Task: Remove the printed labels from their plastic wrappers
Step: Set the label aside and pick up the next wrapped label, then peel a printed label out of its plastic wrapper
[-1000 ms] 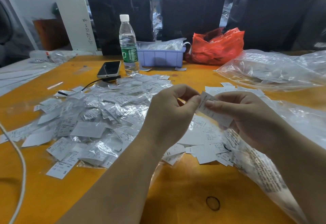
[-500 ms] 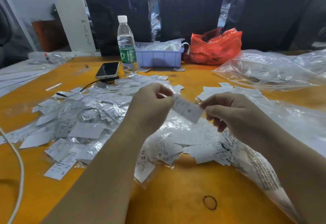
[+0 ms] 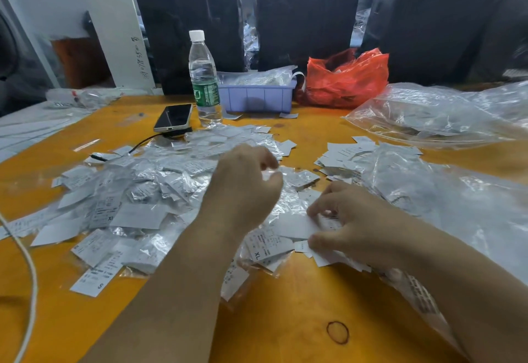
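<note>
Labels (image 3: 137, 191) heaped left of our left hand (image 3: 245, 188), fingers curled empty; right hand (image 3: 351, 228) pinches label (image 3: 294, 225).

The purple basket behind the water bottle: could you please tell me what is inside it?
The purple basket holds a heap of clear plastic wrappers rising above its rim. Whatever lies beneath them is covered.

An orange table (image 3: 285, 319) carries a wide heap of wrapped labels (image 3: 137, 191) at left and centre and a smaller pile of bare labels (image 3: 345, 152) at right. Farther back stand a bottle (image 3: 204, 82), a phone (image 3: 173, 117), a purple bin (image 3: 257, 97) and a red bag (image 3: 345, 79). Clear bags (image 3: 445, 117) lie right, a rubber band (image 3: 337, 332) near, a white cable (image 3: 28, 277) left.
</note>
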{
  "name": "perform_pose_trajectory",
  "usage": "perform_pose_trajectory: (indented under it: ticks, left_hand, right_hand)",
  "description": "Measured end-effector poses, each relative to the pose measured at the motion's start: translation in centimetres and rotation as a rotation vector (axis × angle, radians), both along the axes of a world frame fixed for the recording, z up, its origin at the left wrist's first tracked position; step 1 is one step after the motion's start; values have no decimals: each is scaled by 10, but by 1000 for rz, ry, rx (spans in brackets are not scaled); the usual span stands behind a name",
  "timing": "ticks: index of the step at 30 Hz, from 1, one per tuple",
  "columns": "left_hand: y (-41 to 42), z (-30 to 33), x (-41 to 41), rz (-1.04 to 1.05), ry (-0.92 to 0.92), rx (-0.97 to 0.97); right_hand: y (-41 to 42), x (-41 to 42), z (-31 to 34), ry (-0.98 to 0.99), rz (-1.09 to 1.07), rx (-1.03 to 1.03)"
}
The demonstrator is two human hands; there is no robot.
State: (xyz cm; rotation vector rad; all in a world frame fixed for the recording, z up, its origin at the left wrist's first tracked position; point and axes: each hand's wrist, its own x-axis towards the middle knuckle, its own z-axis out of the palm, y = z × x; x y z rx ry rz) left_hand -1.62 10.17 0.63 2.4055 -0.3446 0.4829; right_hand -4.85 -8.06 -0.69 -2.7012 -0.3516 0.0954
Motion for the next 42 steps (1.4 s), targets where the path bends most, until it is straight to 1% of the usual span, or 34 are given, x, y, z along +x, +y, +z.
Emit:
perform_pose_trajectory:
  ticks: [3, 5, 7, 9, 12, 16, 23, 28, 33, 37, 42]
  left_hand:
    - [-10, -4, -7, -173, 126, 21]
    - [-15, -8, -9, -253, 181, 54]
    - [-17, -8, -10, -297, 218, 50]
    - [-15, -7, -10, -307, 240, -7]
    - [-14, -5, -10, -289, 212, -72]
    - [-16, -6, -10, -267, 196, -150]
    - [-16, -6, -6, -206, 147, -218]
    - [-13, -6, -3, -114, 142, -239]
    - [-12, -5, -5, -107, 155, -262]
    - [-15, -5, -7, -119, 171, -278]
    - [-18, -2, -12, -188, 195, -335]
  right_hand:
    - [1, 0, 0, -99, 1, 78]
    - [1, 1, 1, -154, -2, 138]
    - [-1, 1, 4, -220, -25, 265]
    - [-4, 2, 7, -291, -69, 401]
    - [-8, 2, 10, -366, -103, 553]
    - [-7, 2, 10, -326, -109, 685]
    - [-7, 5, 6, -253, -149, 650]
    - [-7, 5, 2, -231, -153, 562]
    - [-10, 6, -3, -179, -167, 484]
    - [-10, 7, -6, -219, -191, 385]
    - [-7, 3, -2, -383, -187, 402]
